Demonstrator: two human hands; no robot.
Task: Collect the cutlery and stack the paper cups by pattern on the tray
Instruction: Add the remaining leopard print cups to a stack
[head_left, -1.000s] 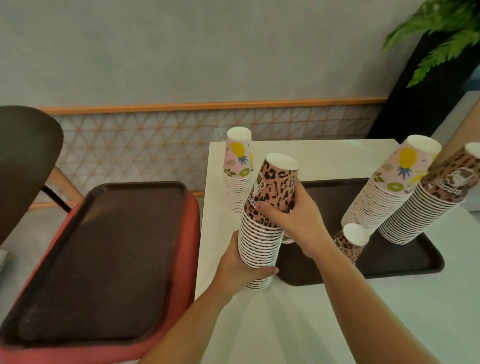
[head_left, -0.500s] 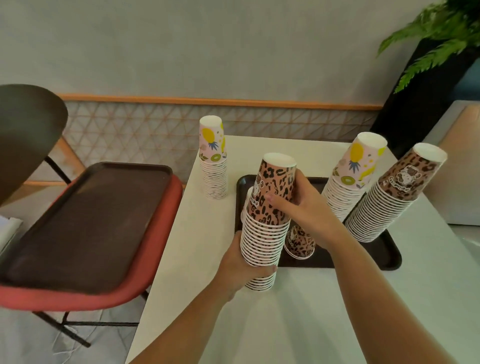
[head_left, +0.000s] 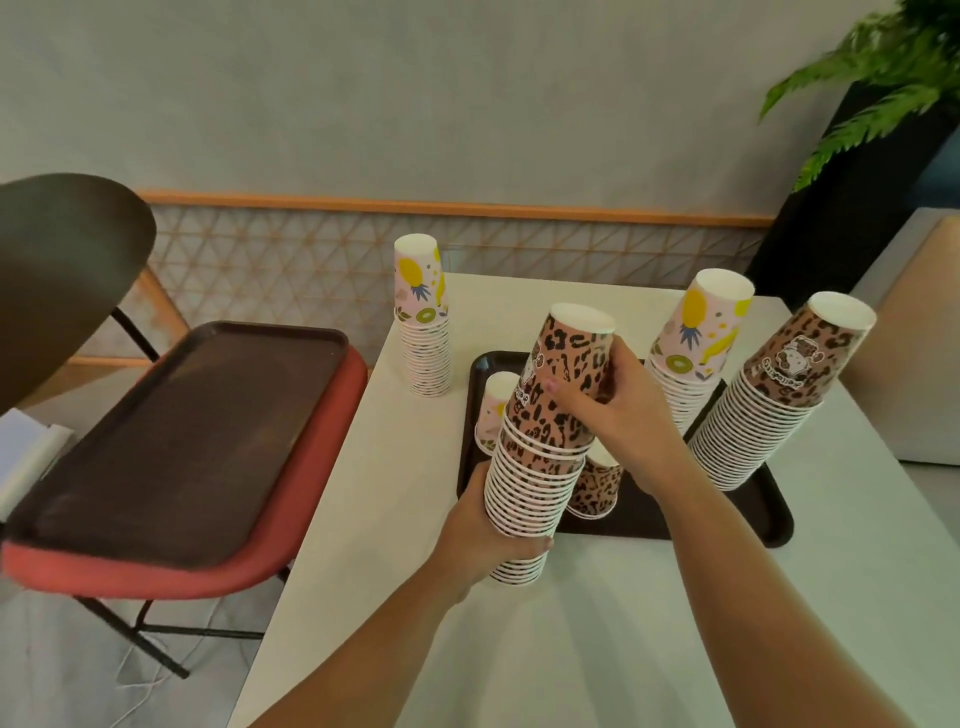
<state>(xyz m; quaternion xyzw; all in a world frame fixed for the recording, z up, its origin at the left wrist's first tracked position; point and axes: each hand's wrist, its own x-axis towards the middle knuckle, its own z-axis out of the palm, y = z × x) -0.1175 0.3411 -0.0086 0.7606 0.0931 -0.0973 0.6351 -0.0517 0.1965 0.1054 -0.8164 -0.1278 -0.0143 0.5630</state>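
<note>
Standing upright at the near left corner of the tray (head_left: 727, 527), the leopard stack (head_left: 540, 457) is gripped low by the left hand (head_left: 485, 540) and high by the right hand (head_left: 618, 410); the leopard stack on the tray (head_left: 769, 410) is judged right, nearer the right hand

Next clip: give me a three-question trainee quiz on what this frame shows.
1. True or false: the pineapple-print stack at the table's far left stands on the tray.
2. Which pattern is on the stack held by both hands: A leopard, B pineapple?
3. Which hand grips the top cup?

Key: 1 false, it stands on the table; 2 A; 3 the right hand, while the left hand holds the base.
</note>
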